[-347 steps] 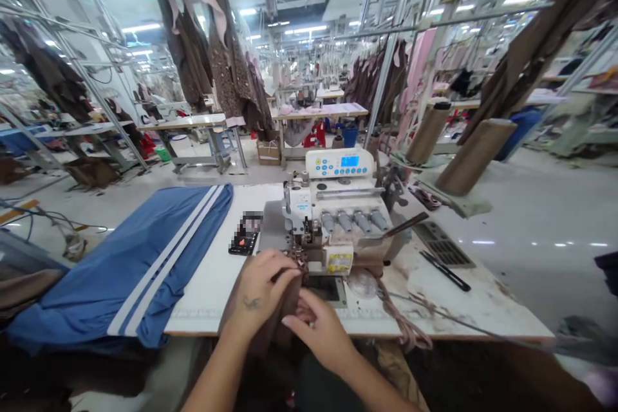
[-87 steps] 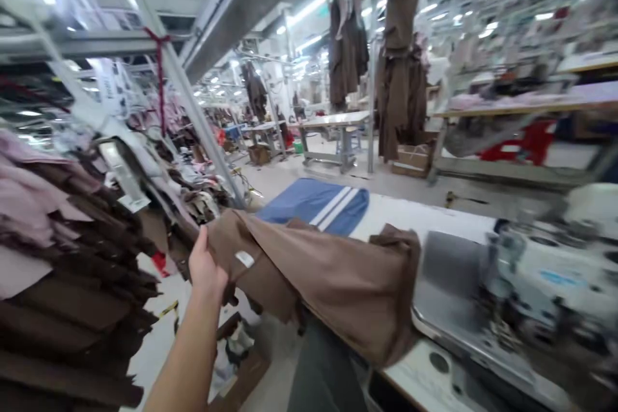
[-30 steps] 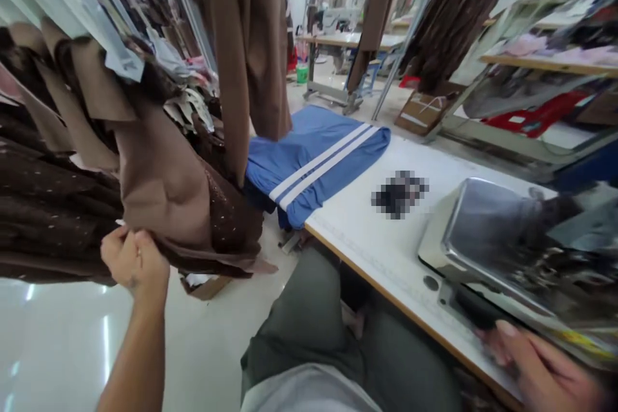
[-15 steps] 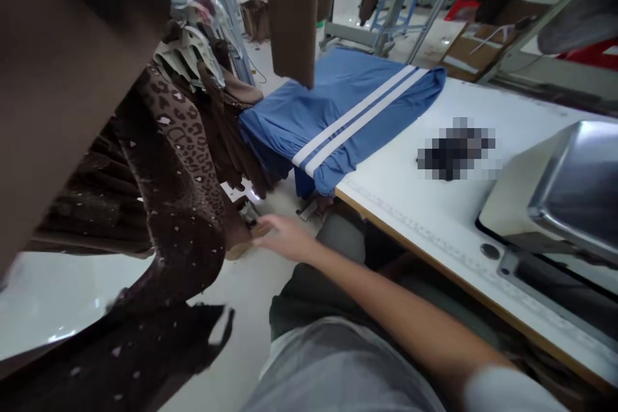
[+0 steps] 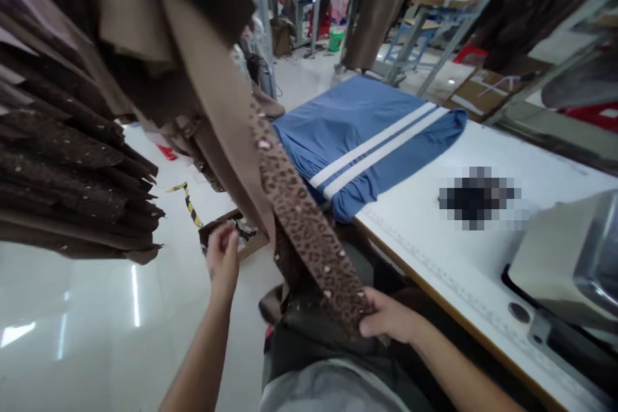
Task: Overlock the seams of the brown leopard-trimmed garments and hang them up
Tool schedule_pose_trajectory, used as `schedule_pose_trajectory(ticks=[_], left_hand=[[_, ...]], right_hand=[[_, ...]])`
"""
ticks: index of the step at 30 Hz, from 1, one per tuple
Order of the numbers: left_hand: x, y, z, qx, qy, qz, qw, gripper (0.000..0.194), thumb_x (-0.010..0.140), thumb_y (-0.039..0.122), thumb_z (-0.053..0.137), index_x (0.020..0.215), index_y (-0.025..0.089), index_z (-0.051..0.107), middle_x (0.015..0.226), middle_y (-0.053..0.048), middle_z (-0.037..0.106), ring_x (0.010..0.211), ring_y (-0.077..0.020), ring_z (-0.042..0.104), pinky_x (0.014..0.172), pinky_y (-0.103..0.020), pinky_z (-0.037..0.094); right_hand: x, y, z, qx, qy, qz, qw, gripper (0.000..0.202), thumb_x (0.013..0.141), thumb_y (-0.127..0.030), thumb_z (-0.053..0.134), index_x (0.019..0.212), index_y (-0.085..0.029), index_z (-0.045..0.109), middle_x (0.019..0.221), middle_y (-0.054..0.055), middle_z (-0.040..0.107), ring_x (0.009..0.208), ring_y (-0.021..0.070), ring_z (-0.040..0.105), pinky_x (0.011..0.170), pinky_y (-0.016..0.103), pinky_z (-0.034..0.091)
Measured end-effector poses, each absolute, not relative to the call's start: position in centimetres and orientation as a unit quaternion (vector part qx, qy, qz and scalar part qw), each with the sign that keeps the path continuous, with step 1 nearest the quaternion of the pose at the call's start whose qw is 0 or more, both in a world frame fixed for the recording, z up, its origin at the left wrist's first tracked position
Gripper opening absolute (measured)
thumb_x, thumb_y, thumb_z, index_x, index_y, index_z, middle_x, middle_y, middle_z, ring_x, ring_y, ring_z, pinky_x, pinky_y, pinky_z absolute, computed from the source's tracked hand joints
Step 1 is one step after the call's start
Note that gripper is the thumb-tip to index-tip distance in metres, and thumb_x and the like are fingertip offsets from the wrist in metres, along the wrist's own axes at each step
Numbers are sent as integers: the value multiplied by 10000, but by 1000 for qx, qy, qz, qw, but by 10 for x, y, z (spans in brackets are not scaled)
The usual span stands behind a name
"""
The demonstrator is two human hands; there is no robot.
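Now, hand by hand:
Right hand [image 5: 389,320]: lower centre of frame, clamped on the bottom end of the leopard-print piece [image 5: 309,238].
Left hand [image 5: 223,256]: left of centre, fingers loosely curled, holding nothing, just beside the tan fabric [image 5: 212,96].
Leopard-print piece: slanting down from the hanging bundle [image 5: 67,161] at upper left, partly drawn out, top end not yet free.
Table [image 5: 434,244]: right side, nothing brown laid on it; blue striped garment [image 5: 367,135] at its far end.
Sewing machine [image 5: 574,264]: right edge, unfed.

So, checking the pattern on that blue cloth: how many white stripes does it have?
2. Both run side by side along the blue cloth lying on the white table, one stripe above the other; folds may hide more.
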State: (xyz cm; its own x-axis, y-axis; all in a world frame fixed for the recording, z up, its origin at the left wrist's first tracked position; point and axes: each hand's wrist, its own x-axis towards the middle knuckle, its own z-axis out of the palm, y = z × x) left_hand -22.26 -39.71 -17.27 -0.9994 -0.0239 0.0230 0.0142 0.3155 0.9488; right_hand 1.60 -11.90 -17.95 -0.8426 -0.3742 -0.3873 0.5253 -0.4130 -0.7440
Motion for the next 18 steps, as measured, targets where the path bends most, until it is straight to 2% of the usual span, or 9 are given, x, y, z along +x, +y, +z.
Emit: schedule_pose_trajectory(ticks=[2, 3, 5, 7, 9, 13, 16, 18], left_hand=[[-263, -376, -172, 7, -780, -618, 99, 480, 965, 418, 705, 1397, 260, 569, 1464, -97, 582, 1350, -258, 563, 1117, -442, 490], [-284, -366, -171, -2, -772, -627, 108, 521, 875, 384, 811, 1341, 274, 605, 1411, -78, 621, 1330, -242, 578, 1101, -388, 487], [-317, -349, -169, -29, -761, -641, 92, 330, 853, 359, 825, 1115, 213, 688, 1130, -61, 713, 1102, -218, 673, 977, -361, 535], [-335, -337, -167, -57, -755, -648, 75, 225, 908, 372, 770, 955, 170, 684, 912, -30, 692, 883, -193, 673, 868, -377, 560], [-341, -331, -162, -77, -751, -650, 86, 224, 947, 379, 723, 942, 162, 667, 897, -21, 671, 849, -185, 651, 859, -392, 559], [-360, -319, -142, -98, -748, -643, 132, 237, 913, 377, 735, 1059, 208, 655, 1084, -46, 676, 1024, -186, 637, 954, -340, 518], [-372, -309, -128, -115, -769, -620, 103, 189, 839, 335, 784, 943, 216, 681, 918, -26, 683, 876, -176, 634, 858, -296, 509], [-361, -312, -122, -118, -785, -602, 85, 160, 841, 343, 767, 847, 212, 676, 797, -12, 665, 769, -177, 616, 782, -300, 498]], right_hand=[[23, -96, -183, 109, 472, -847, 221, 641, 606, -524, 994, 1125, -199, 805, 1000, 80, 822, 998, 314, 769, 956, 442, 584], [22, -91, -185, 121, 473, -852, 191, 641, 621, -511, 989, 1157, -214, 799, 1050, 93, 822, 1048, 329, 764, 985, 470, 569], [17, -89, -190, 135, 476, -859, 135, 638, 636, -484, 987, 1192, -243, 789, 1113, 99, 819, 1105, 337, 752, 1031, 502, 539], [10, -95, -197, 145, 483, -858, 102, 603, 643, -463, 986, 1177, -258, 793, 1131, 96, 819, 1120, 336, 747, 1068, 519, 512], [5, -101, -204, 153, 493, -851, 93, 556, 652, -450, 981, 1140, -255, 801, 1119, 95, 822, 1096, 339, 751, 1072, 533, 505], [-2, -107, -211, 165, 498, -848, 75, 516, 664, -450, 969, 1103, -234, 804, 1110, 99, 821, 1061, 347, 752, 1064, 548, 499], [-5, -107, -209, 169, 502, -846, 51, 505, 669, -455, 968, 1094, -236, 805, 1137, 98, 815, 1084, 340, 738, 1078, 526, 485], [-3, -106, -207, 168, 508, -844, 50, 491, 687, -465, 958, 1094, -237, 806, 1136, 97, 812, 1064, 328, 735, 1053, 502, 497]])
